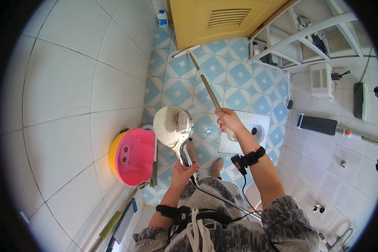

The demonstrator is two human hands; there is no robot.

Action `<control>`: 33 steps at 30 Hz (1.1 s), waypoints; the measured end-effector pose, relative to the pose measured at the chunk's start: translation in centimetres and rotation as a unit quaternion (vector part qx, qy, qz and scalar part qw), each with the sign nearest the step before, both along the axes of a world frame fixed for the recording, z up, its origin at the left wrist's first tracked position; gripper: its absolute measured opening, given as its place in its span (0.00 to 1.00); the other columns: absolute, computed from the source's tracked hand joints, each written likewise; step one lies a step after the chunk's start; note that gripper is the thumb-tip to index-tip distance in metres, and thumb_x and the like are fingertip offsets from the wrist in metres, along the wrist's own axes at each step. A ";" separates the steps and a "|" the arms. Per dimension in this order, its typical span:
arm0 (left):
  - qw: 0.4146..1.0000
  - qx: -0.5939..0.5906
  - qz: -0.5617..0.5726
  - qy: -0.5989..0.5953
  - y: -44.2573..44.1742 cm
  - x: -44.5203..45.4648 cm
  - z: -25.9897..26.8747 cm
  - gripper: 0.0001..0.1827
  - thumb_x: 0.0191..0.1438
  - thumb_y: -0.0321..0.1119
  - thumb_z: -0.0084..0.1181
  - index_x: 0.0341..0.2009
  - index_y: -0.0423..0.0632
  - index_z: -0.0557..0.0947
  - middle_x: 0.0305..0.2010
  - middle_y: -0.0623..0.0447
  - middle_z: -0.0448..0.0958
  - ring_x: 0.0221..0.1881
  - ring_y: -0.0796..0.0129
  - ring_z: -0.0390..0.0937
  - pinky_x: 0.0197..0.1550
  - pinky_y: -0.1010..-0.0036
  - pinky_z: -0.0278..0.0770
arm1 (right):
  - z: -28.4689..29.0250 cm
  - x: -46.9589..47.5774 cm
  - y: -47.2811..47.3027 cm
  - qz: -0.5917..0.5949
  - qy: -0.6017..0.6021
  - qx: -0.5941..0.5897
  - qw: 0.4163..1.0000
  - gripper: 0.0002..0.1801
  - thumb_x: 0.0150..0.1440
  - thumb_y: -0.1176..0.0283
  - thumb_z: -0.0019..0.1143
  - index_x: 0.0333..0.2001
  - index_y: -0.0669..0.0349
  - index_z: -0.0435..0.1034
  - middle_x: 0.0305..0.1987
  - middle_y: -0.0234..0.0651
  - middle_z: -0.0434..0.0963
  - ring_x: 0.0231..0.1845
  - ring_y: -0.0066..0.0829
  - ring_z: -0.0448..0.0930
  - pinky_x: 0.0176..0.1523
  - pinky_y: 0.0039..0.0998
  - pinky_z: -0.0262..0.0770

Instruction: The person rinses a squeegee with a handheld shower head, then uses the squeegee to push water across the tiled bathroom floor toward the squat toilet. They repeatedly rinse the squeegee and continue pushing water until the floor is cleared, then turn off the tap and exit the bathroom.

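My left hand [183, 174] grips the handle of a chrome shower head [173, 126], whose hose runs down past my waist to the right. Water sprays from it, and a wet patch glistens on the floor. In my right hand [230, 121] is the long pole of a floor squeegee [209, 89]. The squeegee's white blade [186, 52] rests on the blue-and-white tiled floor [211, 67], close to the bottom of a yellow door [189, 28]. Beneath my right forearm lies a white squat toilet [239, 143], partly covered by the arm.
A pink basin with a pig face [135, 157] stands against the left wall, near mop handles [110, 225]. A white bottle with a blue cap [162, 19] sits in the far left corner. White shelves [280, 50] line the far right. A flat mop [318, 124] hangs at right.
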State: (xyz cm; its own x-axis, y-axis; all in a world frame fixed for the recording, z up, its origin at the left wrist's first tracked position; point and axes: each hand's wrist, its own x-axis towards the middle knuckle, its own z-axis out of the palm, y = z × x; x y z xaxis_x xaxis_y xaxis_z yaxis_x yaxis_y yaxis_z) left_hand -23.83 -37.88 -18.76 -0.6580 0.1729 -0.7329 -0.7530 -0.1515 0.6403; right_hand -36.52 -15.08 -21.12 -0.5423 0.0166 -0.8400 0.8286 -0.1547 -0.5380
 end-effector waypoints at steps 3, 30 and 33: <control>0.999 -0.034 -0.020 -0.007 -0.1 -0.5 -0.1 0.08 0.43 0.29 0.58 0.24 0.38 0.74 0.19 0.52 0.73 0.20 0.73 0.72 0.25 0.79 0.71 | -0.3 -0.2 2.1 -0.011 -0.005 0.041 0.999 0.15 0.48 0.66 0.49 0.36 0.65 0.65 0.14 0.30 0.63 0.10 0.20 0.63 0.11 0.23 0.59; 0.995 0.085 -0.049 -0.026 1.4 -4.0 -1.7 0.15 0.45 0.30 0.57 0.12 0.35 0.75 0.21 0.55 0.74 0.26 0.78 0.69 0.28 0.82 0.65 | -12.0 -12.1 2.5 0.222 0.052 0.441 0.868 0.20 0.52 0.63 0.36 0.45 0.64 0.61 0.25 0.49 0.74 0.23 0.42 0.76 0.26 0.37 0.72; 0.994 -0.004 -0.102 0.030 0.3 -2.6 -2.2 0.08 0.44 0.28 0.57 0.20 0.38 0.75 0.22 0.56 0.72 0.24 0.77 0.70 0.25 0.80 0.66 | -13.6 -7.1 5.8 0.230 0.021 0.407 0.884 0.23 0.54 0.60 0.34 0.54 0.50 0.54 0.28 0.55 0.73 0.26 0.53 0.74 0.32 0.45 0.70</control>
State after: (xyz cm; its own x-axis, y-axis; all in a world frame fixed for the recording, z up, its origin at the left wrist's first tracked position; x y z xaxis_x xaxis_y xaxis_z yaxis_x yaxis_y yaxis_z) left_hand -26.47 -37.53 -21.01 -0.6522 0.3014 -0.6955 -0.7282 0.0056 0.6853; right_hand -43.61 -9.32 -34.73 -0.6799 0.3750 -0.6302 0.6795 0.6454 -0.3490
